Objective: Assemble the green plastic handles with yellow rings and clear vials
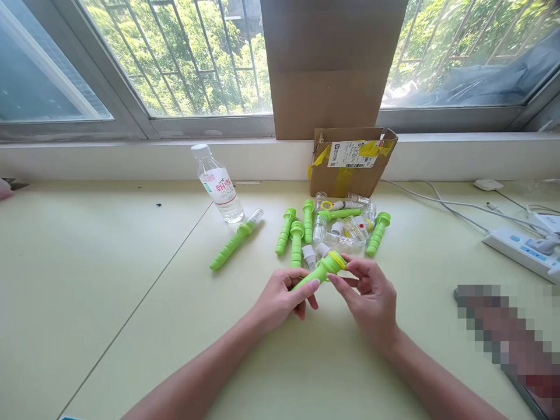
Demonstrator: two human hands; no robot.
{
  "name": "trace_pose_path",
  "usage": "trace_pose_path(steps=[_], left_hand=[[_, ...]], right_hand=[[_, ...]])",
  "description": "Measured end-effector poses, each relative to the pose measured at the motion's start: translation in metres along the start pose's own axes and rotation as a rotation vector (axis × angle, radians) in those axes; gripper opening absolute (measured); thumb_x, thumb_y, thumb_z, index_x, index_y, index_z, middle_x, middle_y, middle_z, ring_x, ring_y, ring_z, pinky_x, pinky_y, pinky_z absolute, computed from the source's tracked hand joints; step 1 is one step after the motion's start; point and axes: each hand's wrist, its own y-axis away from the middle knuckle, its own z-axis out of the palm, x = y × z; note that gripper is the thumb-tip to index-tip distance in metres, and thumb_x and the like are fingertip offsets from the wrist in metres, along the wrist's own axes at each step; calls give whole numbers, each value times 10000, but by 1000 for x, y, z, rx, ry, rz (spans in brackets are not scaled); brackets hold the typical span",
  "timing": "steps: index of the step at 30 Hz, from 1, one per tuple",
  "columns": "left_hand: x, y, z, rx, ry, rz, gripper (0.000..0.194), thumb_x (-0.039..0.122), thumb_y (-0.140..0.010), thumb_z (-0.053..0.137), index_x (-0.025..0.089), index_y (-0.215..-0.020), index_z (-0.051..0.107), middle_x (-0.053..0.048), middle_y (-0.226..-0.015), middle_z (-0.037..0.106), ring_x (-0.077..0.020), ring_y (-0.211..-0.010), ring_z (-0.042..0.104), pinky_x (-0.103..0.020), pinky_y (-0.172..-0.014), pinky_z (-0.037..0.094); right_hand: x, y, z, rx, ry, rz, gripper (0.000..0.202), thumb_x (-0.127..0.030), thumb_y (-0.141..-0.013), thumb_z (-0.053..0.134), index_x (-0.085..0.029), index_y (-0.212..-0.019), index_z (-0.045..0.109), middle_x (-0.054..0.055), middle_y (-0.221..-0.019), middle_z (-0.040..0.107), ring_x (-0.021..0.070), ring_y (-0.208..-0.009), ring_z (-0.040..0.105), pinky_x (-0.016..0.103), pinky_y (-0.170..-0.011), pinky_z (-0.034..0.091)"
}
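My left hand [286, 297] is closed around the shaft of a green ribbed plastic tube [324, 268], tilted with its wide end up to the right. A yellow ring [336, 259] sits at that wide end. The fingers of my right hand [370, 291] pinch at the ring and the rim. Just beyond lie several similar green tubes [308, 221], clear plastic cylinders [355, 230] and white threaded pieces [308, 254]. Another loose yellow ring [326, 205] rests among them. To the left lies a green tube with a clear cylinder fitted on it [236, 242].
A water bottle [221, 186] stands at the back left. Behind the parts is an opened cardboard box [350, 166] against the window wall. A power strip [520, 251] with cables lies at the right, and a pixelated dark-edged object [503, 344] lies nearer.
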Motion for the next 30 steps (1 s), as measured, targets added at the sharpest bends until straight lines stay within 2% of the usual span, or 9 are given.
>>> trace_pose_path(steps=[6, 12, 17, 20, 24, 28, 30], left_hand=[[0, 0, -1, -39, 48, -8, 426, 528, -869, 506, 123, -853, 639, -56, -641, 658, -114, -463, 544, -215, -472, 384], [-1, 0, -3, -86, 91, -23, 431, 530, -879, 484, 129, -821, 628, -54, -614, 648, -120, -465, 544, -219, -475, 376], [0, 1, -3, -86, 98, -45, 440, 543, -868, 492, 124, -845, 627, -45, -585, 633, -121, -456, 539, -226, -483, 388], [1, 1, -2, -84, 89, -46, 444, 550, -863, 493, 127, -847, 627, -39, -584, 628, -121, -457, 538, -226, -485, 390], [4, 1, 2, -20, 19, -45, 424, 541, -859, 507, 142, -773, 622, -22, -610, 608, -109, -483, 535, -211, -478, 380], [4, 2, 9, 112, -93, -34, 443, 537, -868, 495, 158, -651, 572, 17, -540, 531, -92, -445, 496, -206, -444, 353], [2, 2, 11, 130, -107, -28, 454, 539, -881, 470, 160, -654, 574, 23, -522, 523, -82, -422, 466, -205, -437, 342]], right_hand=[[0, -1, 1, -88, -68, 15, 351, -224, -725, 755, -233, -973, 508, 48, -1111, 619, 224, -976, 673, 428, -771, 639], [-1, -1, 0, -139, -38, -8, 398, -217, -711, 768, -252, -986, 483, 45, -1171, 594, 234, -1065, 634, 436, -805, 628], [2, 0, -1, -108, -48, -9, 261, -208, -776, 707, -242, -932, 500, 45, -1167, 616, 178, -881, 691, 411, -770, 636], [3, 0, -2, -85, -31, -23, 214, -222, -779, 704, -233, -899, 527, 50, -1128, 648, 189, -859, 698, 405, -753, 638], [5, -2, -4, -47, 3, -17, 220, -241, -752, 731, -225, -860, 540, 48, -1066, 674, 200, -832, 704, 388, -701, 646], [7, -4, -5, -40, 6, 10, 229, -250, -747, 737, -222, -845, 531, 51, -1046, 684, 203, -841, 705, 407, -732, 641], [8, -5, -5, -47, -1, 12, 232, -254, -746, 739, -221, -849, 534, 51, -1043, 686, 205, -859, 701, 413, -744, 639]])
